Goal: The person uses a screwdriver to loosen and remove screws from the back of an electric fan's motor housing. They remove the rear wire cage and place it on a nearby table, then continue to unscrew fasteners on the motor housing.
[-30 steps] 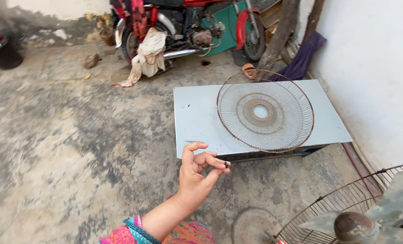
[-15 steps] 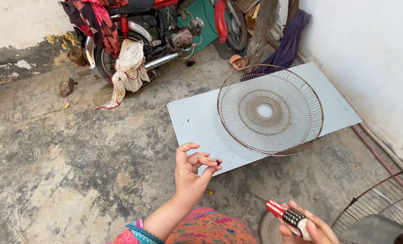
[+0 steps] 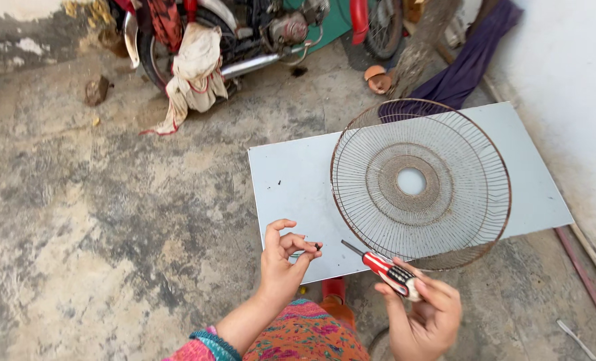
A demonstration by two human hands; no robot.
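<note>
Concrete floor (image 3: 77, 220), stained and patchy, spreads out to the left of the left hand (image 3: 281, 267). That hand is raised palm-up from a patterned sleeve, wrist bent back, its grip pinched between thumb and forefinger on a tiny dark screw (image 3: 318, 247); the piece is too small to make out clearly. Far above this hand, a motorcycle (image 3: 258, 33) is cut off by the top edge, with a dirty white cloth (image 3: 194, 67) draped over its side.

Just beyond the fingertips lies a pale blue-grey worktop (image 3: 291, 187), a flat rectangular panel set low over the floor; what holds it up is hidden. A small red object (image 3: 333, 287) shows below its near edge, between the two hands, mostly covered by the clothing.

To the right, the right hand (image 3: 421, 317) rises from the bottom edge, its grip clenched around a red-and-black-handled screwdriver (image 3: 385, 266) whose shaft slants up and left toward the left hand's fingers. The fingers cover the butt of the handle.

Right above this hand, a round, rusty wire fan guard (image 3: 420, 182) rests on the worktop, its near rim overhanging the edge. Further off, a purple cloth (image 3: 468, 63) leans by the white wall (image 3: 565, 87).
</note>
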